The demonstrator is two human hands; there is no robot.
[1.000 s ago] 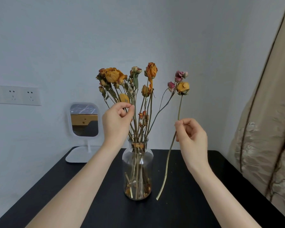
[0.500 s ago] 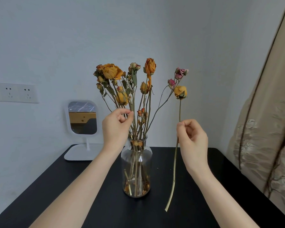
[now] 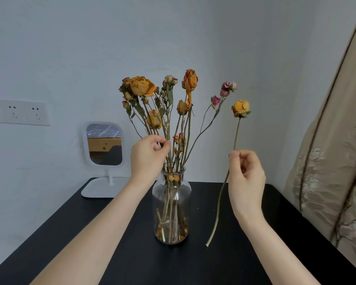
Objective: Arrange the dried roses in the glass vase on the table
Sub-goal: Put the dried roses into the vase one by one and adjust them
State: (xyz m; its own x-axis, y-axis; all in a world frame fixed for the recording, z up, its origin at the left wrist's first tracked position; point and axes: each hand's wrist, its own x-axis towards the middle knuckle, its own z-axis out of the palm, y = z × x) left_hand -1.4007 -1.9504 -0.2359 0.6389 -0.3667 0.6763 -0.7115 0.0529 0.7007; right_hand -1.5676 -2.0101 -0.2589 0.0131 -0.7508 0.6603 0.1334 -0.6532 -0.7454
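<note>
Left hand (image 3: 147, 155) pinches one stem of the bunch (image 3: 182, 107), just above the mouth of the vase (image 3: 172, 206). Right hand (image 3: 246, 177) pinches one loose yellow rose (image 3: 241, 107) mid-stem, upright, at 3 o'clock of the vase and apart from it. One glass vase on the black desk (image 3: 111, 254); its stems are too tangled to count. One mirror (image 3: 104, 145) at 10 o'clock, two sockets (image 3: 19, 112) beyond it.

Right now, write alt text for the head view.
The right hand holds one yellow dried rose beside a glass vase of dried roses on a black table, while the left hand pinches a stem in the bunch.
</note>
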